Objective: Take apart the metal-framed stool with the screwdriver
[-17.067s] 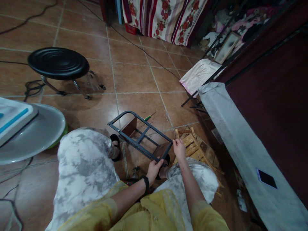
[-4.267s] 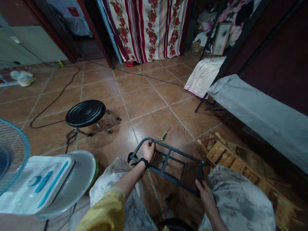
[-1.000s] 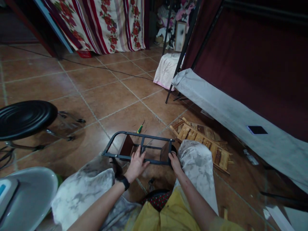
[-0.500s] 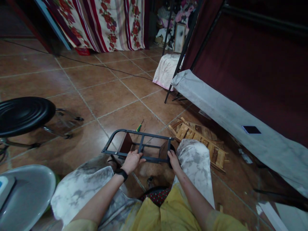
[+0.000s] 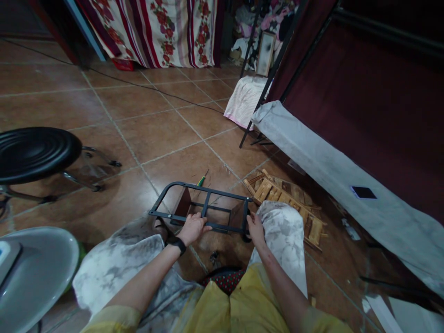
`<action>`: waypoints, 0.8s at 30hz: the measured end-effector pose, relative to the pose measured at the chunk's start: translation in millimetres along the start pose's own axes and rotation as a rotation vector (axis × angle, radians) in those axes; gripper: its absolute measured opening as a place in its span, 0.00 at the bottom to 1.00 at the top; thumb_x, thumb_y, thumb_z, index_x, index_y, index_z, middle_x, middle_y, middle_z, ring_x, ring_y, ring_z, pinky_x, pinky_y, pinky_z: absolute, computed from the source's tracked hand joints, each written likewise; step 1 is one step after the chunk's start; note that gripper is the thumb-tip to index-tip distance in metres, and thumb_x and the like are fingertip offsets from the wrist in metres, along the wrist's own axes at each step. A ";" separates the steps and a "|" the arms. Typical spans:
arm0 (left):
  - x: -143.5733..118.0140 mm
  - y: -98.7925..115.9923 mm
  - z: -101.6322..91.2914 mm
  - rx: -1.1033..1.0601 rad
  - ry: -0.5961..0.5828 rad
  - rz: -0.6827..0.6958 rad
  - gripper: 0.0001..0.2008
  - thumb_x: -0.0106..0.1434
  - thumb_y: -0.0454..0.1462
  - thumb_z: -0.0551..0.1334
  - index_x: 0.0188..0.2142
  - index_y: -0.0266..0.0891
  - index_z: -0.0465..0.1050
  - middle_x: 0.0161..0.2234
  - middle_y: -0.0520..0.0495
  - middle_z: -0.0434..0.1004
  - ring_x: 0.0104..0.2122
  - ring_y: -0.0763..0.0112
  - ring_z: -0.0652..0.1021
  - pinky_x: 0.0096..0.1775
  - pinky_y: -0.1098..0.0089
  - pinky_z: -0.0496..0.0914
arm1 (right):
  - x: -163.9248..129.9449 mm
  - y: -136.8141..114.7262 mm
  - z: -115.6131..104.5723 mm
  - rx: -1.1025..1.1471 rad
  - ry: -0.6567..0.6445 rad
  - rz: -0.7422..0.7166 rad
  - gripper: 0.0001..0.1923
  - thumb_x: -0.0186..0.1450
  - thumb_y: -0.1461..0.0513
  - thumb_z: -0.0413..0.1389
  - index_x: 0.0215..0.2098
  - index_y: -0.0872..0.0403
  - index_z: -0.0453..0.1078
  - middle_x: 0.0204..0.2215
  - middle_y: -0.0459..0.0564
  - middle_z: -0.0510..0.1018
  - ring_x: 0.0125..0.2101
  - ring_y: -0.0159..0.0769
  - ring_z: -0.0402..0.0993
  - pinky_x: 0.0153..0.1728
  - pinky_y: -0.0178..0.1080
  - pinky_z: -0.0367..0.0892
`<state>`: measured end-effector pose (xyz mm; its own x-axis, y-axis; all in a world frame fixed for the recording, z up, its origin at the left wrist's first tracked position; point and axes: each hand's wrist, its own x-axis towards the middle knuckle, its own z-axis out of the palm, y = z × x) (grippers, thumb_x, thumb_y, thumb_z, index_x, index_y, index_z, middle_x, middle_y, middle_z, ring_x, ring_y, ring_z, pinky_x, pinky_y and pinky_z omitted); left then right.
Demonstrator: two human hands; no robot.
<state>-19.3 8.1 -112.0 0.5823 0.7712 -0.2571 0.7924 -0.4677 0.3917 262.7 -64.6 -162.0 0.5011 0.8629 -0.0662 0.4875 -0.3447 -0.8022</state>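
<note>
— What can't you make out here?

— The near rail of the black metal frame (image 5: 204,203) is partly covered by both hands, and the two brown wooden panels (image 5: 182,203) fixed under it are only half seen through its bars. The small dark bits on the floor between the knees are too dim to name. The white base (image 5: 38,268) at the lower left is cut off by the picture's edge.

— Where is the frame relative to the fingers?

— It lies flat, just above the tiled floor (image 5: 156,134), between the person's knees. The left hand (image 5: 193,228) has its fingers curled over the near rail near its middle, gripping it. The right hand (image 5: 255,227) holds the frame's near right corner, beside the right knee; its fingers wrap the corner post, though their tips are hidden.

— And the arms?

— Both forearms reach forward and down from yellow sleeves; the left wrist carries a black band (image 5: 178,243). A green-handled screwdriver (image 5: 201,180) lies on the floor just past the frame's far rail, and wooden slats (image 5: 277,194) lie to its right.
</note>
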 end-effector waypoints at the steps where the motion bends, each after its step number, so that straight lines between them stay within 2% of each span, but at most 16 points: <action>1: 0.0 0.4 -0.8 -0.016 -0.003 -0.003 0.22 0.62 0.53 0.51 0.36 0.39 0.74 0.37 0.40 0.71 0.42 0.58 0.71 0.43 0.61 0.60 | 4.6 -5.6 -4.8 -0.042 0.014 -0.029 0.22 0.63 0.53 0.47 0.50 0.55 0.67 0.44 0.56 0.73 0.44 0.41 0.69 0.48 0.43 0.62; 6: -0.2 2.7 -2.7 -0.053 -0.020 -0.023 0.21 0.62 0.52 0.52 0.34 0.39 0.74 0.36 0.40 0.71 0.42 0.58 0.71 0.45 0.59 0.60 | 39.5 -33.3 -16.0 -0.193 0.004 -0.242 0.20 0.64 0.57 0.45 0.53 0.53 0.65 0.48 0.55 0.68 0.48 0.40 0.65 0.52 0.42 0.59; 11: -0.2 2.7 -1.2 -0.044 -0.019 -0.021 0.22 0.62 0.53 0.52 0.33 0.38 0.74 0.36 0.40 0.70 0.42 0.58 0.71 0.46 0.58 0.59 | 67.7 -41.8 -9.9 -0.328 -0.020 -0.325 0.19 0.65 0.59 0.44 0.51 0.53 0.66 0.47 0.55 0.69 0.49 0.40 0.64 0.51 0.42 0.59; 15: 0.3 1.2 -0.6 -0.042 -0.022 -0.011 0.22 0.62 0.52 0.52 0.35 0.39 0.73 0.38 0.40 0.70 0.42 0.58 0.71 0.46 0.59 0.59 | 74.2 -39.8 -8.0 -0.393 -0.061 -0.372 0.16 0.66 0.60 0.43 0.45 0.54 0.70 0.42 0.55 0.71 0.45 0.40 0.66 0.49 0.41 0.60; 24: 1.2 1.3 -1.0 -0.084 -0.045 -0.019 0.21 0.62 0.53 0.52 0.35 0.38 0.73 0.38 0.40 0.70 0.42 0.58 0.71 0.45 0.60 0.58 | 73.1 -42.5 -8.5 -0.430 -0.023 -0.383 0.14 0.67 0.59 0.43 0.40 0.53 0.70 0.38 0.53 0.71 0.41 0.39 0.66 0.46 0.40 0.61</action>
<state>-17.7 8.9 -110.9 0.5763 0.7587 -0.3037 0.7865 -0.4141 0.4582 284.7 10.0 -127.7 0.2181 0.9619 0.1649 0.8806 -0.1211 -0.4581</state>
